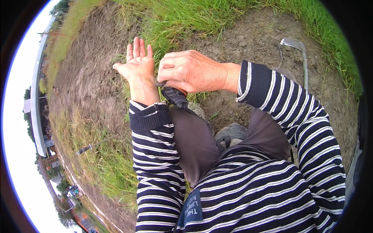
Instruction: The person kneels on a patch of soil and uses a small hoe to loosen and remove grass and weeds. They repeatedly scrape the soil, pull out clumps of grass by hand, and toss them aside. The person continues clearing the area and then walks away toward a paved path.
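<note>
My left hand is held out palm up with the fingers apart and nothing in it. Close beside its wrist, my right hand grips a bunched dark fabric glove with a bit of orange showing. The glove hangs below the curled fingers, partly hidden by them, above my bent knee in brown trousers. Both arms wear navy and white striped sleeves.
A sickle with a long pale handle lies on bare soil at the right. Tall green grass grows ahead. To the left, a black-handled tool rests in the grass. Beneath me is a shoe. Buildings stand far left.
</note>
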Demonstrator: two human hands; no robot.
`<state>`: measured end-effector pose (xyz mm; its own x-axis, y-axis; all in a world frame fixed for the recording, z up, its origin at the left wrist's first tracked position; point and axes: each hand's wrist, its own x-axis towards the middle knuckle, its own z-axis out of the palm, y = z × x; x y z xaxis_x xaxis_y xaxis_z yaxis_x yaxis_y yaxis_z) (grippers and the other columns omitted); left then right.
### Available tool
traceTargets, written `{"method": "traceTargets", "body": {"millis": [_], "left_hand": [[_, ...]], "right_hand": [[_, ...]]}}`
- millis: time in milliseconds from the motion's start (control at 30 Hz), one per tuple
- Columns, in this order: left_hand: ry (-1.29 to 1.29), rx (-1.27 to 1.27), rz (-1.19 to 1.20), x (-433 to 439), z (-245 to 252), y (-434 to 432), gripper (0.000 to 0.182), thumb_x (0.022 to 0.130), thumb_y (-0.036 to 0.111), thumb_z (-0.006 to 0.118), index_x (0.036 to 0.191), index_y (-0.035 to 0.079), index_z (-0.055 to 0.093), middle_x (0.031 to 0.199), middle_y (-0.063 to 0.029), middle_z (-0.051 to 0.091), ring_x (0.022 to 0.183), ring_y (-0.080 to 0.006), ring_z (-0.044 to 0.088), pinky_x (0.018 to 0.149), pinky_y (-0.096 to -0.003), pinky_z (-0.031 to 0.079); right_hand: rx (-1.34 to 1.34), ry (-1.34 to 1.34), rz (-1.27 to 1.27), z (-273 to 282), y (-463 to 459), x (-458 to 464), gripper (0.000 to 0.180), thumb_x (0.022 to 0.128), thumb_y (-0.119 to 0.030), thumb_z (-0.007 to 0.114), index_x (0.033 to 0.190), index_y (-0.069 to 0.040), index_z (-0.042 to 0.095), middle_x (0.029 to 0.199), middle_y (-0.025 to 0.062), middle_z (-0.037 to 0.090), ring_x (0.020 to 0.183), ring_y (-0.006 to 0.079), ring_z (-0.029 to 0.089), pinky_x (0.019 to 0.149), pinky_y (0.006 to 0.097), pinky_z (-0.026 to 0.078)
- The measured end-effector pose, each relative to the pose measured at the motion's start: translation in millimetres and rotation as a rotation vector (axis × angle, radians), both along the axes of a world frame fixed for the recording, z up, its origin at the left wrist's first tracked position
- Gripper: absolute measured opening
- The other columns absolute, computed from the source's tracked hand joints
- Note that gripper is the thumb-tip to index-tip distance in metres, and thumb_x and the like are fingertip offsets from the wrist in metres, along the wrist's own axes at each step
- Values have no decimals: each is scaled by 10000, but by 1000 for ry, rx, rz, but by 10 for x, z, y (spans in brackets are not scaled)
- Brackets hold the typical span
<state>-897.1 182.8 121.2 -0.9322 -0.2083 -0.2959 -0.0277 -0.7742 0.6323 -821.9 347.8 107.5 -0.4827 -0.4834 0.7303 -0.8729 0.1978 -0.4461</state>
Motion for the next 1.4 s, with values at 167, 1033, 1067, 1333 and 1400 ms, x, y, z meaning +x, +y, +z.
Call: {"method": "traceTargets", "body": {"millis": [167,1033,1067,1333,1400], "left_hand": [[121,-89,-136,26,-40,26,867,858,726,123,1372,57,322,1329,-167,477,1222,-296,454,1040,-484,296],[402,554,-350,294,334,305,897,870,695,187,1393,-34,208,1454,-223,264,1375,-366,189,1129,-549,153],[401,564,-353,305,341,312,893,870,694,189,1397,-27,201,1455,-220,263,1376,-367,189,1126,-556,154],[386,469,-535,322,353,325,774,877,705,160,887,23,528,784,-90,498,704,-203,433,593,-320,365],[407,485,-520,327,360,278,701,895,679,177,821,50,477,698,-41,420,615,-164,371,523,-284,307]], "right_hand": [[-154,112,-70,57,-81,7,143,781,-190,648,879,-102,592,864,58,588,841,258,589,714,385,501],[-154,-528,-538,-89,256,-756,236,842,-176,629,1046,-58,621,888,76,633,825,160,609,742,286,478],[-247,-635,-418,-111,252,-778,257,871,-179,614,1081,-31,610,921,57,653,838,89,589,774,254,468],[-676,-745,-111,-20,177,-787,211,906,-157,581,1048,-1,596,943,3,628,885,70,563,810,242,466],[-623,-645,-145,31,217,-773,236,881,-174,613,1029,10,605,899,42,650,820,92,587,754,257,485]]}}
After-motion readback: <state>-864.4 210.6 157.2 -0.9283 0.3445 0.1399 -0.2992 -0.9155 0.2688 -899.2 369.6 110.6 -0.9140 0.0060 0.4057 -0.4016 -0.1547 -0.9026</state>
